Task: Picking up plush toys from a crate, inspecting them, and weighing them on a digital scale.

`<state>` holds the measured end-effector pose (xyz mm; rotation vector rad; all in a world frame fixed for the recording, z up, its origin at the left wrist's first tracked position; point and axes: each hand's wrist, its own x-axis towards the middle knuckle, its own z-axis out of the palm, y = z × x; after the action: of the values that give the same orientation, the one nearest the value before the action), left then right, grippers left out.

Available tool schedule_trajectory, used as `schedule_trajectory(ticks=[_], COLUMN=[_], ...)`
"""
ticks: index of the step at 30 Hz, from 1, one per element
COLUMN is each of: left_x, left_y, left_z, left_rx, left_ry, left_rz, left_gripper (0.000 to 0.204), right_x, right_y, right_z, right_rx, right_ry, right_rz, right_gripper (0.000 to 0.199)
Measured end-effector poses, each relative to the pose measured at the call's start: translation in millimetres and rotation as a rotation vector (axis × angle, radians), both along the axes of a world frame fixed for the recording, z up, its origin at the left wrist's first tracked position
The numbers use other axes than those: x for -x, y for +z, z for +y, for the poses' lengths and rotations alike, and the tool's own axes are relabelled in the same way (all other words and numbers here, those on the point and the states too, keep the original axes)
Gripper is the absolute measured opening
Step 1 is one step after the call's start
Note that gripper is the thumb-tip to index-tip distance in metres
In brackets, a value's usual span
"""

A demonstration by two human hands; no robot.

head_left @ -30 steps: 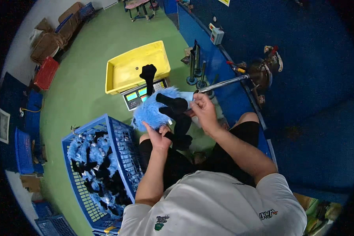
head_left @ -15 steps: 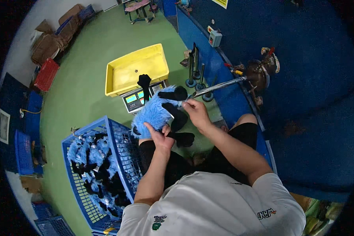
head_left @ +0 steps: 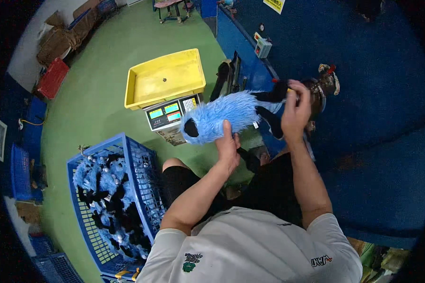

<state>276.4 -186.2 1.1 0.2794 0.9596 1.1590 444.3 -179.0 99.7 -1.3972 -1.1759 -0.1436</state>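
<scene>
A blue furry plush toy (head_left: 229, 109) with black limbs lies across in front of me. My left hand (head_left: 227, 146) grips its body from the near side, thumb up along the fur. My right hand (head_left: 297, 111) is raised at the toy's right end, beside a black limb (head_left: 270, 95) and the valve end of a wall-mounted machine (head_left: 316, 92). Its fingers are curled, and what they close on is hidden. The metal tube seen earlier is now out of sight where the toy's right end lies. A small white tag (head_left: 255, 125) hangs from the toy.
A blue crate (head_left: 132, 184) full of similar plush toys (head_left: 106, 179) stands at my left. Ahead, a yellow tub (head_left: 165, 80) sits on a digital scale (head_left: 167, 115). A blue wall panel (head_left: 250, 61) with a grey switch box (head_left: 263, 48) runs along the right.
The toy has moved right, up to the machine, and now lies level over the tube's place. My left hand moved right and up with it; my right hand left the toy's end and rose toward the valve.
</scene>
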Motion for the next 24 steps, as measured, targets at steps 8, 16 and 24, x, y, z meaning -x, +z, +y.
schedule_trajectory(ticks=[8,16,24], left_x=[-17.8,-119.8,-60.2], left_y=[-14.4,-39.0,-19.5], left_z=[-4.5,14.5,10.7], left_rx=[0.037,-0.372,-0.181], left_ry=[-0.023,0.040,-0.117], left_rz=[0.004,0.207,0.148], left_gripper=[0.034,0.025,0.024], right_x=[21.9,-78.7,-36.4], right_y=[-58.1,-50.4,-41.4], right_z=[60.2,59.5,58.0], right_rx=[0.262,0.405,0.420], right_ry=[0.013,-0.091,-0.037], right_rz=[-0.702,-0.764,-0.722], right_gripper=[0.019,0.028,0.031])
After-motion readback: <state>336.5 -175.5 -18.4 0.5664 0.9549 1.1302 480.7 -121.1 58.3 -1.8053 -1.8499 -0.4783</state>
